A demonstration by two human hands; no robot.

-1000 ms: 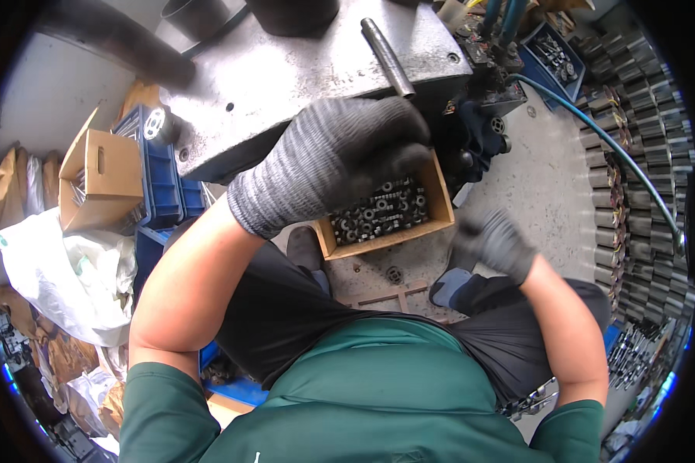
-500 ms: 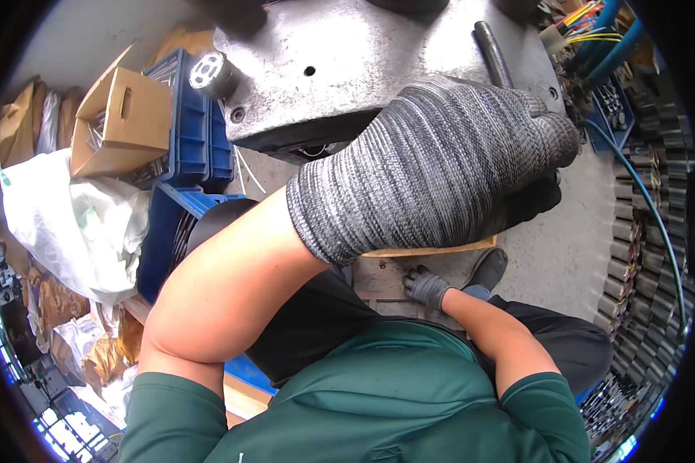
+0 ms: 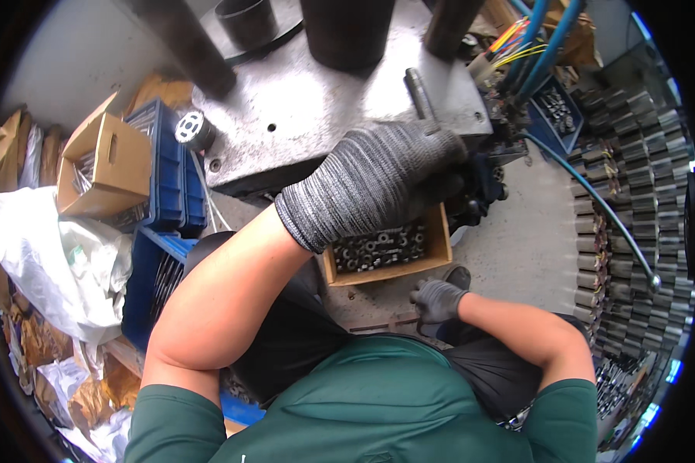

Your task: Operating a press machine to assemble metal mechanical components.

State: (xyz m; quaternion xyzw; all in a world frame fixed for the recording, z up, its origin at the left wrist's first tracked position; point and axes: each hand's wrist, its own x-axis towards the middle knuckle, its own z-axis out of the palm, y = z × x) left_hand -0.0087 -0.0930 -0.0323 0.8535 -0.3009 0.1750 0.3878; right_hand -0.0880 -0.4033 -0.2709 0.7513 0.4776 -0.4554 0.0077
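My left hand, in a grey knitted glove with a dark palm side, reaches across the front edge of a worn metal machine plate. Its fingers curl downward and look closed; what they hold is hidden behind the hand. Just beyond the knuckles, a short metal rod stands out over the plate. Lower down, my gloved right hand hangs beside my shoe, fingers somewhat apart, with no object visible in them. Between the hands, a shallow box holds many small metal ring-like parts, partly covered by my left hand.
Thick dark columns rise from the plate, and a round slotted part sits at its left corner. Blue crates and a cardboard box stand left. On the right lie stacked metal parts and a blue hose.
The view has shifted, bringing more of the machine into sight. My left hand sits farther left and smaller in the picture, uncovering the parts box. My right hand has moved slightly lower.
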